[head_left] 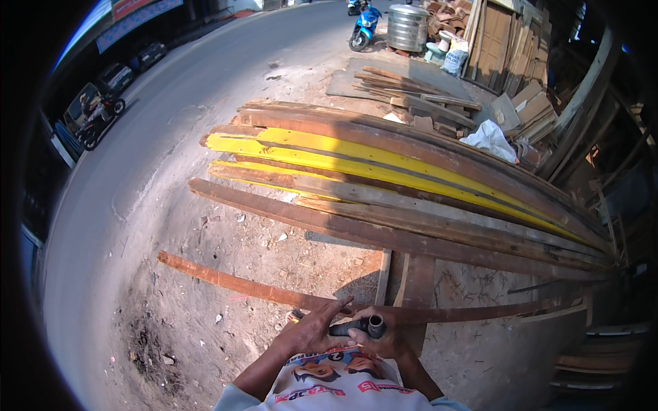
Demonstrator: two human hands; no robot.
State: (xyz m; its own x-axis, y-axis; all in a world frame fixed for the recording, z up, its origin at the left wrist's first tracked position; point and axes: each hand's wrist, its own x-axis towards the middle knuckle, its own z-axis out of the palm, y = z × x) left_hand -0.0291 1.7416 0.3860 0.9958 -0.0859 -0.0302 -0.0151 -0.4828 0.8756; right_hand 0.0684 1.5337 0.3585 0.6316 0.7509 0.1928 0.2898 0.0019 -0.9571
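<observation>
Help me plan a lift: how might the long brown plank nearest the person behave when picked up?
The brown plank looks like solid wood, so it should be fairly stiff. Being long and narrow, it may tip or swing if gripped at one end. Its dull, rough-looking surface probably isn't slippery.

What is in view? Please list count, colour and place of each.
round-ended tool: one, black, lower centre
plank: one, reddish brown, beyond the tool
plain beams: several, brown, centre
painted beams: at least two, yellow, centre
short boards: many, brown, beyond the beams
plastic bag: one, white, right
sack: one, white, upper right
ridged tank: one, silver, top
scooter: at least one, blue, left of tank
road: one, grey, left
motorcycle with rider: one, dark, far left
cars: at least two, dark, upper left
left hand: one, bare, at the tool
right hand: one, bare, gripping the tool
</observation>
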